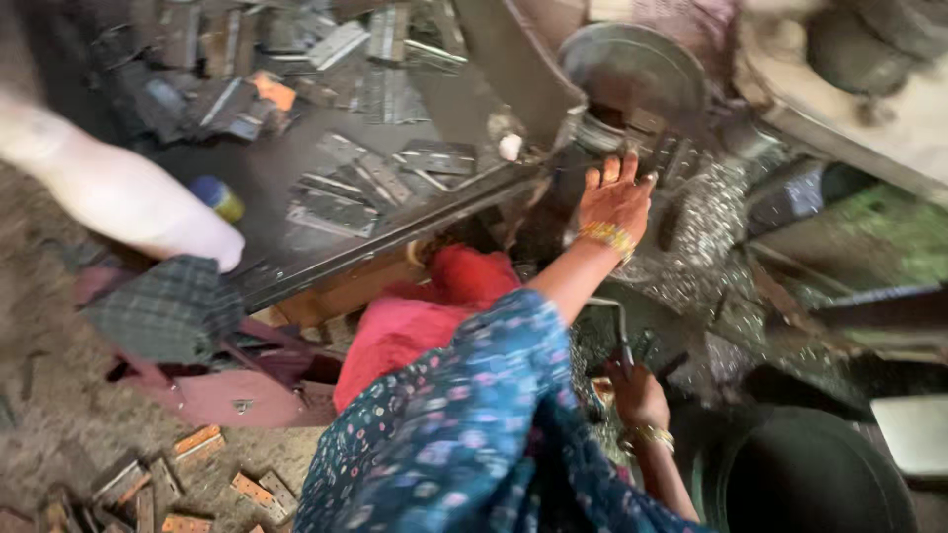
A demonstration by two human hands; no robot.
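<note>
While our left hand (617, 202) lies flat with fingers spread on the machine's metal parts (632, 138), below the round steel disc (632, 64), our right hand (637, 393) is closed around a bent metal lever (617, 331) lower down. The two hands sit well apart, each wrist wearing a gold bangle (607, 235). Beside our left hand lie heaps of metal shavings (711, 212); off to its far side, flat metal plates (336, 202) are scattered.

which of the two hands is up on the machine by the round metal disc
The upper hand, fingers spread on the machine just below the round metal disc. The other hand is lower down, closed on a thin metal handle.
</note>
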